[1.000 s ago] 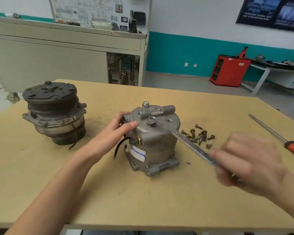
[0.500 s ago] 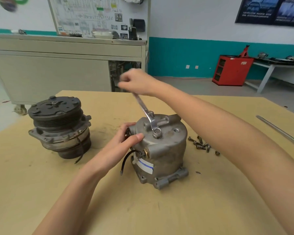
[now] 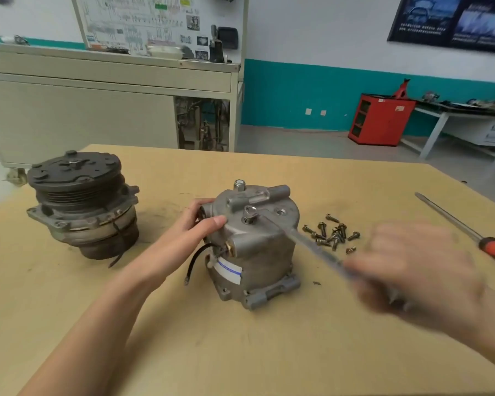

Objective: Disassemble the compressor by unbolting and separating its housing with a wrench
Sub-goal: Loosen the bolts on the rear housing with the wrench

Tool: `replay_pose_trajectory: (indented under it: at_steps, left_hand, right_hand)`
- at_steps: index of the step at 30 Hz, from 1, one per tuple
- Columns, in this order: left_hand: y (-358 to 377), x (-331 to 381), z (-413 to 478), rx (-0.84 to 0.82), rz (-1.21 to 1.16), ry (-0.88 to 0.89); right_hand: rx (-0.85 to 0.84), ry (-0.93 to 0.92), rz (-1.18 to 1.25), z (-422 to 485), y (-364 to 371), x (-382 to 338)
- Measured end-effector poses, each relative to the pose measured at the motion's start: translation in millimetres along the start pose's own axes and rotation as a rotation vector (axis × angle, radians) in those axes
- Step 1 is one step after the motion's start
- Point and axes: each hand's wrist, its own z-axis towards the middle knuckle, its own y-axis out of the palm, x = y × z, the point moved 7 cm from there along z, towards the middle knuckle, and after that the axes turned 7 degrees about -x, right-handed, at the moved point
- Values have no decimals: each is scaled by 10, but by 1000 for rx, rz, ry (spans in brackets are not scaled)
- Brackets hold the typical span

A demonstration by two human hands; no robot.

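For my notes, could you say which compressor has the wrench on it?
The silver labelled one, wrench on top, left hand gripping it; the one with the dark pulley stands untouched.

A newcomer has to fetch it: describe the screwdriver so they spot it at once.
Start at the tan wooden table and go to its right side, past the grey compressor housing and the heap of loose bolts. The screwdriver lies there alone, a long steel shaft with an orange-and-black handle; unlike the wrench, no hand holds it.

Head-worn view looks forward and down, near the table [image 3: 183, 352].
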Motion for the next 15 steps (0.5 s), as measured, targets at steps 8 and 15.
replay_pose_trajectory:
  at_steps: [8, 15]
  left_hand:
    - [-19, -26, 12, 23, 2, -5]
    - [-31, -42, 33, 11, 31, -2]
  right_hand:
    - [8, 933, 377, -25, 800, 1690]
    - [-509, 499, 457, 1798, 1811, 1270]
